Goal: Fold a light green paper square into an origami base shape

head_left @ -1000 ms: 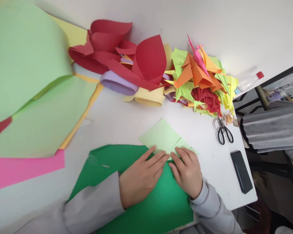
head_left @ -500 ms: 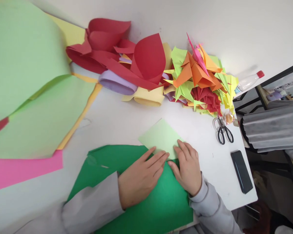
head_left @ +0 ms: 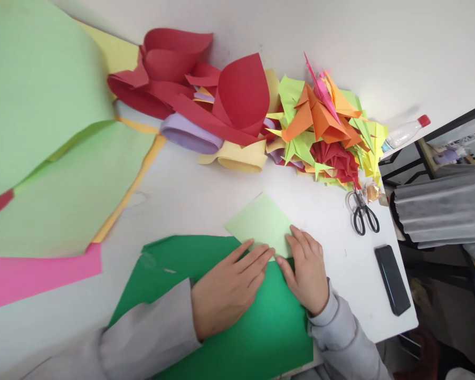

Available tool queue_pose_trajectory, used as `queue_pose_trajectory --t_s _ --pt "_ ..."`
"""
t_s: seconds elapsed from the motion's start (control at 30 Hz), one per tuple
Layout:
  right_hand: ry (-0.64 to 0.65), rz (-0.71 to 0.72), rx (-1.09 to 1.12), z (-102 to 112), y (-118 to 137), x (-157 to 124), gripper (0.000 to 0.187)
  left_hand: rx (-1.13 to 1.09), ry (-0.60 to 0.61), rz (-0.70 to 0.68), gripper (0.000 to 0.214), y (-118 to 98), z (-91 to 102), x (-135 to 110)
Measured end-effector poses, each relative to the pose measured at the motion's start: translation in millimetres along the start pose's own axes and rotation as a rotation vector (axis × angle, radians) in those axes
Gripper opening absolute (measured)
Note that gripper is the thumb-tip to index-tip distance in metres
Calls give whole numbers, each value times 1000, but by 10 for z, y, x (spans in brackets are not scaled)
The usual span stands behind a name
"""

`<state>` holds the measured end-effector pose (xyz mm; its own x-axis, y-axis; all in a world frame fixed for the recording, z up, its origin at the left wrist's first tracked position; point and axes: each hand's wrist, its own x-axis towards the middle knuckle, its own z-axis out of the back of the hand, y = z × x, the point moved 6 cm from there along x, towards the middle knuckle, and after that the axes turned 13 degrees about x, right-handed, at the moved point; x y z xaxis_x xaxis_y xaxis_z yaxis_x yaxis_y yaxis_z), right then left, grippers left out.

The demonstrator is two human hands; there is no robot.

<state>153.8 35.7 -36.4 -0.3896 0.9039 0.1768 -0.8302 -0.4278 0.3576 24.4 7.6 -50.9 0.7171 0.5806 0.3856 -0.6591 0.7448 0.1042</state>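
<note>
A small light green paper square [head_left: 261,224] lies folded on the white table, partly over a dark green sheet [head_left: 237,322]. My left hand [head_left: 229,287] rests flat on the dark green sheet, fingers stretched out and fingertips pressing the light green paper's near edge. My right hand [head_left: 306,274] lies beside it, fingers flat along the paper's right edge. Neither hand grips anything.
Large light green [head_left: 43,132], pink [head_left: 35,274] and yellow sheets lie at the left. Curled red paper [head_left: 206,89] and a heap of folded paper figures [head_left: 324,132] sit at the back. Black scissors [head_left: 362,214], a dark phone [head_left: 391,279] and a bottle [head_left: 406,132] are at the right edge.
The light green flap that lay open under my right hand one second ago is now folded over. My right hand slid slightly along the right edge. My left hand stayed put.
</note>
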Motion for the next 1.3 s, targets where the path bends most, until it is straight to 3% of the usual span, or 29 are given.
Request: queue_pose_trajectory --t_s 0.83,1.07,1.3 --pt "8 21 -14 -14 28 -2 38 -43 7 40 34 24 -10 11" --pt "-4 -98 2 -43 81 23 36 -64 25 50 33 25 -36 10" --pt "-19 -122 12 -21 80 19 33 -51 26 50 32 12 -14 21"
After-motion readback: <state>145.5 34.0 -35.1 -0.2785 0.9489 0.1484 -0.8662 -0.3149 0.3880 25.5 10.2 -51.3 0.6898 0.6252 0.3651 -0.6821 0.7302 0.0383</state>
